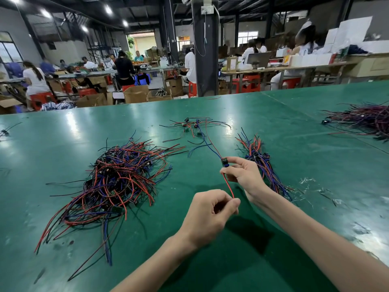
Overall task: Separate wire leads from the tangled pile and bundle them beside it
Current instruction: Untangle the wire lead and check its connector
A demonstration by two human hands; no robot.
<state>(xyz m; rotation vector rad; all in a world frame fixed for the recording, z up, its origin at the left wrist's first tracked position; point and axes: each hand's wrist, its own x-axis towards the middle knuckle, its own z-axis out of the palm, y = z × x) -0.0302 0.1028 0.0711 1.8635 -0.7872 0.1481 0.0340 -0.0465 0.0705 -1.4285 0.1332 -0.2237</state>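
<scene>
A big tangled pile (117, 178) of red, blue and black wire leads lies on the green table (305, 127) at the left. To its right lies a straighter bundle (260, 159) of the same leads. Between them, my right hand (244, 175) pinches a small black connector (224, 161) of one wire lead (228, 185). Its red and blue wires trail away toward the far side. My left hand (210, 213) pinches the near end of the red wire between thumb and forefinger.
A small scatter of loose leads (193, 125) lies further back in the middle. Another large wire heap (366, 119) sits at the far right. Scraps of clear film (309, 182) litter the table's right side. People work at benches beyond the table.
</scene>
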